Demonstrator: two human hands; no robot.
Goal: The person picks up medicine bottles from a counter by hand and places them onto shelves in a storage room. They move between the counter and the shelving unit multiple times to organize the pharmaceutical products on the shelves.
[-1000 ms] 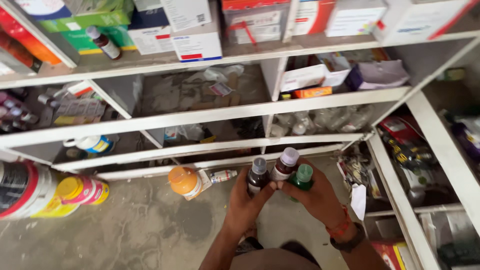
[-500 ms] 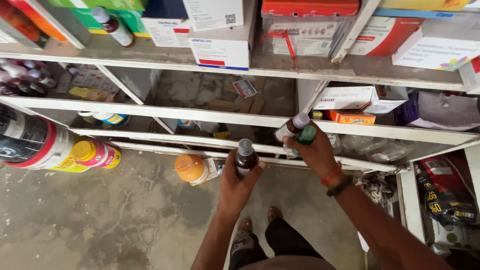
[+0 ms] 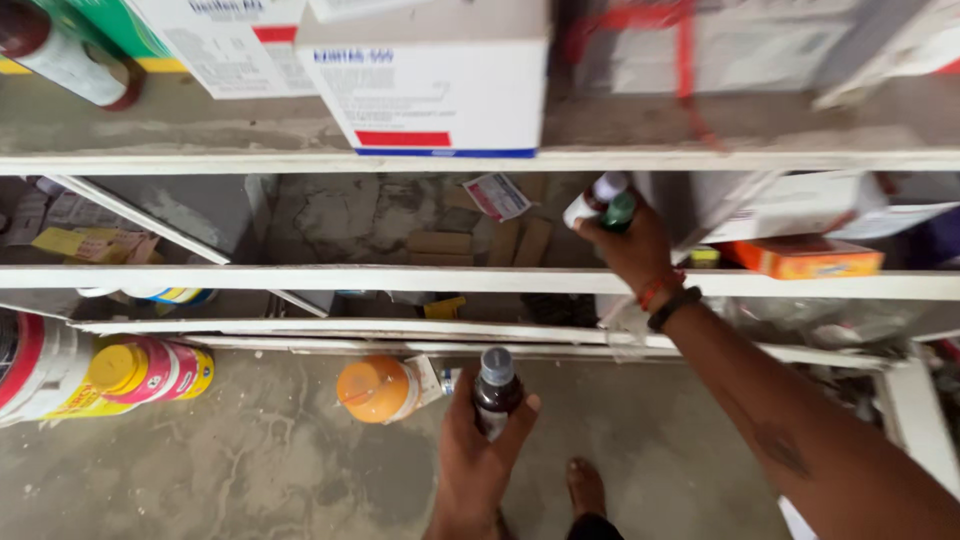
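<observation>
Bottle [image 3: 495, 390] of dark syrup stands upright, grey cap up, clamped in my left hand [image 3: 475, 455] above the floor. My right hand [image 3: 632, 245] grips two bottles [image 3: 600, 203], caps tilted toward the middle shelf [image 3: 300, 278].

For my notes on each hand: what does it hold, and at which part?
The left hand holds a dark brown bottle around its body. The right hand holds a white-capped bottle and a green-capped bottle by their bodies.
</observation>
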